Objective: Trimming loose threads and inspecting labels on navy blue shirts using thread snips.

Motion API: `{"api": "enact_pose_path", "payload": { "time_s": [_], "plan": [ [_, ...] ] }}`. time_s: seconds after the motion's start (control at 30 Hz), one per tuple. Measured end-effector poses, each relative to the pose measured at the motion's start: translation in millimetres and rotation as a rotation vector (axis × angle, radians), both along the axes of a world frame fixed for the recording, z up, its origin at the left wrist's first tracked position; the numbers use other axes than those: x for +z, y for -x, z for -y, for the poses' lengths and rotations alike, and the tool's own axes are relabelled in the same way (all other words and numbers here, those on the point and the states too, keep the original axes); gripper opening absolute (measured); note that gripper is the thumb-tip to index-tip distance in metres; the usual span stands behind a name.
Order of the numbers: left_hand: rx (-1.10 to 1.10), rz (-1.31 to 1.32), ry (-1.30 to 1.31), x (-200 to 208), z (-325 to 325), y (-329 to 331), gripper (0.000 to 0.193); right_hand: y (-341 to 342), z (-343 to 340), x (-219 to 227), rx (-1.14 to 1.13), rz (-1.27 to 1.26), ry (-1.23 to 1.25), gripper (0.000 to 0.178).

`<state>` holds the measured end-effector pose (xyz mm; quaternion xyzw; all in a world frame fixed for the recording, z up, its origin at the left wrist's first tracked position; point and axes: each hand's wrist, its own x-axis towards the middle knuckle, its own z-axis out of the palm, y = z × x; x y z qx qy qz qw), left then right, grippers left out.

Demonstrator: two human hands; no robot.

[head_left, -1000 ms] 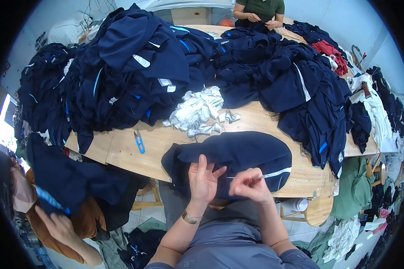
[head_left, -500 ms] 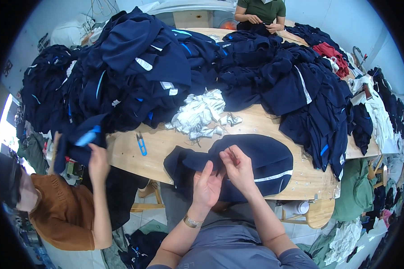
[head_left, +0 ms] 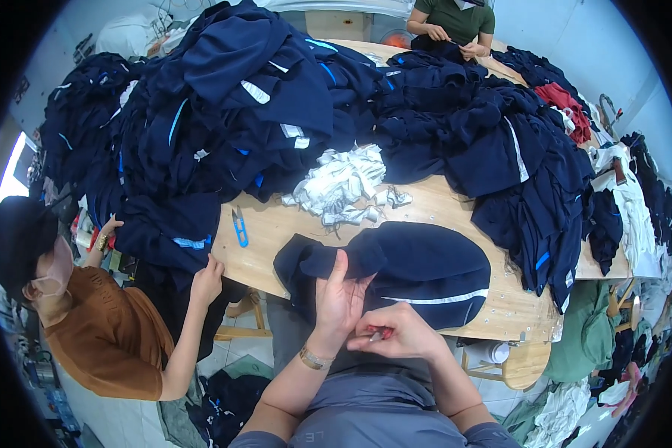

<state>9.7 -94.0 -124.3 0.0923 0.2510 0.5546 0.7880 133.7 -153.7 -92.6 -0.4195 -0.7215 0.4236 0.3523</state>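
Observation:
In front of me a navy garment (head_left: 425, 257) with a white stripe lies on the table, its near edge hanging over the front. My left hand (head_left: 340, 302) is against the garment's near left part, palm turned up, thumb raised and fingers apart. Lower and to the right, my right hand (head_left: 399, 332) is closed round small red-handled snips (head_left: 381, 334), mostly hidden in the fist. Farther left on the table lie blue-handled thread snips (head_left: 240, 228).
White fabric scraps (head_left: 340, 183) lie beyond the garment. Large heaps of navy garments (head_left: 224, 97) cover the table's far side. At left a co-worker in brown (head_left: 112, 328) spreads a navy piece; another in green (head_left: 455, 22) works across the table. A wooden stool (head_left: 526, 366) stands at right.
My right hand has come down toward me, away from the garment, and the red handle now shows in it. The co-worker at left has lowered and spread the navy piece.

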Motion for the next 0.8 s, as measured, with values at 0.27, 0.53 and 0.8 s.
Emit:
{"api": "enact_pose_path", "payload": {
  "time_s": [0.27,0.53,0.8],
  "plan": [
    [-0.063,-0.054,-0.112,14,5,9,0.025,-17,-19,7,-0.395,-0.131,-0.004,0.019],
    [-0.118,0.096,0.003,12,5,17,0.026,-15,-31,-5,-0.581,-0.059,-0.024,0.024],
    [-0.017,0.06,-0.009,10,9,14,0.022,-13,-31,-10,-0.524,0.127,-0.181,0.024]
  ]
}}
